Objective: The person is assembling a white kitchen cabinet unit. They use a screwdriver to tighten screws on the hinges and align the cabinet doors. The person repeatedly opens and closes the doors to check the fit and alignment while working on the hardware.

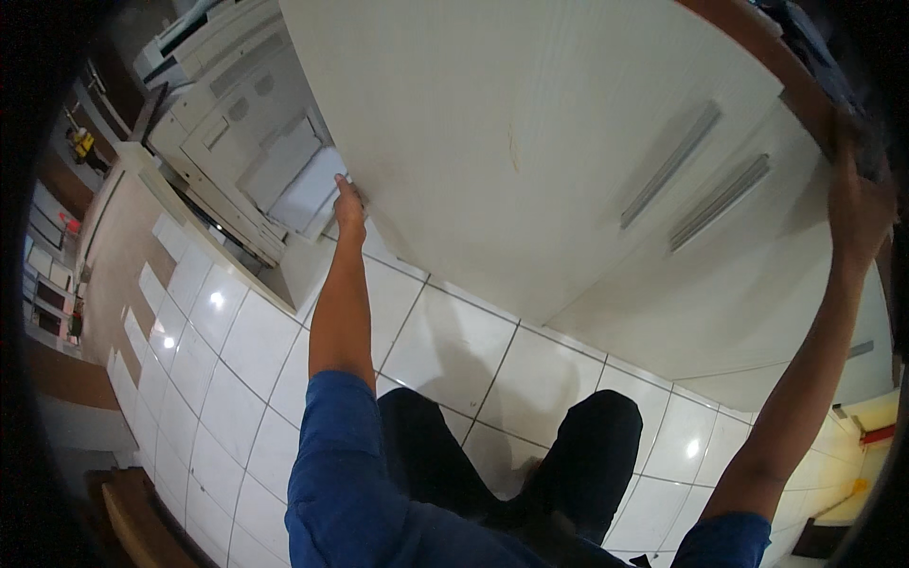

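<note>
Glossy white floor tiles (265, 336) reflected bright spots of light (217, 300). A tan stretch of floor (133, 218) lay farther left; brown wooden furniture (142, 521) stood near left.

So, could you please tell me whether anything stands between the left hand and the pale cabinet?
Nothing visible does: the left hand is right at the left edge of the pale cabinet. The bulky off-white machine stands beyond, farther left, not between them.

Matt cabinet (530, 189) (glossy floor tiles (454, 331))
</note>
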A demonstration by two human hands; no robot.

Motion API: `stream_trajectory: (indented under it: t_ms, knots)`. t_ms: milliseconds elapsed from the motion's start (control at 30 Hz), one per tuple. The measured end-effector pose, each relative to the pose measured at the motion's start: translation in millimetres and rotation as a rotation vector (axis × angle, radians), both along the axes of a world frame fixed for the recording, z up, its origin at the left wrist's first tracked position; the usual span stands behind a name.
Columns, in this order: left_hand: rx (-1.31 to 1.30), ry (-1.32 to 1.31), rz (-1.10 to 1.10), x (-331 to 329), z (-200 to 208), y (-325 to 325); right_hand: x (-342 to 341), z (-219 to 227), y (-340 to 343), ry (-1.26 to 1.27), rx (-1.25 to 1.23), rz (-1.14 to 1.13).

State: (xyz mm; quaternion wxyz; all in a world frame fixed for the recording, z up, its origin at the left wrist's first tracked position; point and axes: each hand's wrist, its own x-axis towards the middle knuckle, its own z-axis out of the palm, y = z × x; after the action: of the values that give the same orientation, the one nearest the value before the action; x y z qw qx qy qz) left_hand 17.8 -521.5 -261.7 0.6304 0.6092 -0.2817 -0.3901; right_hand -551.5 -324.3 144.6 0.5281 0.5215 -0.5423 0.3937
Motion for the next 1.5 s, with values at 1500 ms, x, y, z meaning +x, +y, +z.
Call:
stream_trajectory:
  t_ms: [1500]
  knots:
    - [-0.558,-0.171,-0.032,-2.9,386.4,12.8,42.9,-0.5,19.5,-0.189,0.066,0.371]
